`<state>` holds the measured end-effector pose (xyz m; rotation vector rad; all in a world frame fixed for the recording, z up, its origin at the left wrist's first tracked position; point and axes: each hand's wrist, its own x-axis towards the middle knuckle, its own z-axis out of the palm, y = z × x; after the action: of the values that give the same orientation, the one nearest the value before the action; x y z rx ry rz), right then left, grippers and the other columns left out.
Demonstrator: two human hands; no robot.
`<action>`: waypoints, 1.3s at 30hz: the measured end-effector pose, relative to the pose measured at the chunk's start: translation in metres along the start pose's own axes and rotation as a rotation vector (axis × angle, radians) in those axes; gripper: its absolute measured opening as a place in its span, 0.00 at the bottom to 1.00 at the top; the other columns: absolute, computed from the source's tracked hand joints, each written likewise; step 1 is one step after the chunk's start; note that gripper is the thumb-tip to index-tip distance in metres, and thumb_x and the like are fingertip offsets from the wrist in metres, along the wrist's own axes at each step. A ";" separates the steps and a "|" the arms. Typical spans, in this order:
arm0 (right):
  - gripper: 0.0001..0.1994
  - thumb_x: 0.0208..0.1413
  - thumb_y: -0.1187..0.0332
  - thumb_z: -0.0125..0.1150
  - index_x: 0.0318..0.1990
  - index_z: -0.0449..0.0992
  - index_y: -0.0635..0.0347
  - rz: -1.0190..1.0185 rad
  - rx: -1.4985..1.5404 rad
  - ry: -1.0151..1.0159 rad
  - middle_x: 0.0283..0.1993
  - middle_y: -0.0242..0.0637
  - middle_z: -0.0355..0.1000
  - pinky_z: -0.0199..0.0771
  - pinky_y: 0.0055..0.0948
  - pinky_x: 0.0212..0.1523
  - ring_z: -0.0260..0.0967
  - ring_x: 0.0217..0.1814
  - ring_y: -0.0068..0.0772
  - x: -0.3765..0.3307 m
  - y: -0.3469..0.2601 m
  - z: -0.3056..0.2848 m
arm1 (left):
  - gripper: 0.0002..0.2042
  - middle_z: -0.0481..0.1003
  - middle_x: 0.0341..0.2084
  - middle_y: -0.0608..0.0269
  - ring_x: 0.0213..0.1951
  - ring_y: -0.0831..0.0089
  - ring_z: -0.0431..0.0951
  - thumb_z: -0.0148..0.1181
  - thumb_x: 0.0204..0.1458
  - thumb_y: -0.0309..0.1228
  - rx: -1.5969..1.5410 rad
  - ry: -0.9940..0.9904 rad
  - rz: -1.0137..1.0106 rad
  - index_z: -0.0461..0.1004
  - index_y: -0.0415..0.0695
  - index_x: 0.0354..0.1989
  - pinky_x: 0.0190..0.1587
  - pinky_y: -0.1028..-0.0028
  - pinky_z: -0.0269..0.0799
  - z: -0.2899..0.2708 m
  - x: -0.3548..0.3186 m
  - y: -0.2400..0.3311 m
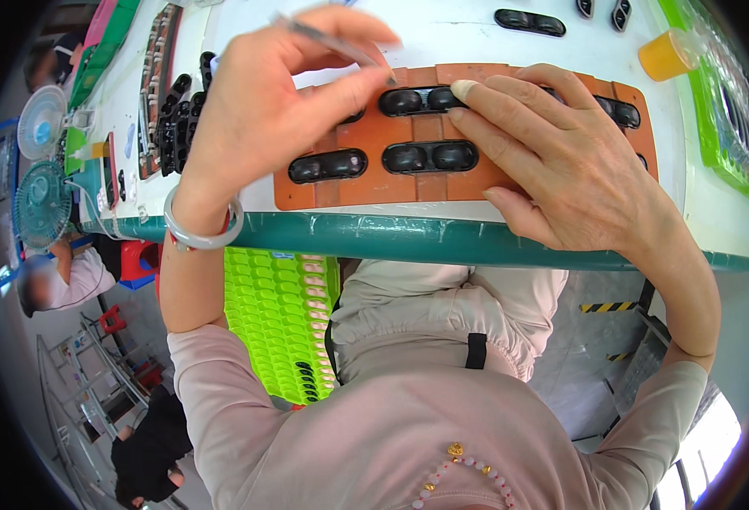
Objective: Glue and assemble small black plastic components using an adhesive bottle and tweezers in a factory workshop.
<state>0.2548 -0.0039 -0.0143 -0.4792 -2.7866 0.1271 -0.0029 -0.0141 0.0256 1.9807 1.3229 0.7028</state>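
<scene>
A thin grey pen-like tool point(332, 41) is pinched in my left hand point(251, 106), its tip beside the left end of a black twin-domed piece point(403, 101). That piece sits in an orange-brown slotted block point(340, 194). My right hand point(553, 157) lies over the block, fingers stretched out, with fingertips touching the piece's right end. Two similar black pieces, one at the near left point(327, 164) and one at the near middle point(429, 157), rest in the block's front row. Another black piece point(619, 112) shows partly beyond my right fingers; my hands cover other slots.
Loose black pieces point(530, 22) lie at the back of the white table, with more stacked point(179, 123) at left. A yellow cup point(670, 54) stands at the back right beside a green-edged tray point(714, 144). Below the table's green edge point(374, 234) is a lime-green tray point(272, 314).
</scene>
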 end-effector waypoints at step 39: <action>0.29 0.49 0.57 0.57 0.58 0.69 0.63 0.072 0.028 -0.062 0.63 0.41 0.61 0.58 0.46 0.65 0.58 0.66 0.46 0.019 -0.012 0.006 | 0.10 0.80 0.29 0.62 0.29 0.68 0.81 0.65 0.38 0.17 0.365 0.086 0.511 0.79 0.41 0.31 0.31 0.77 0.75 0.018 -0.008 -0.017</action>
<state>0.2323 -0.0089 -0.0128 -0.5790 -2.8250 0.1996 -0.0024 -0.0203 0.0008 2.6586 1.0489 0.8279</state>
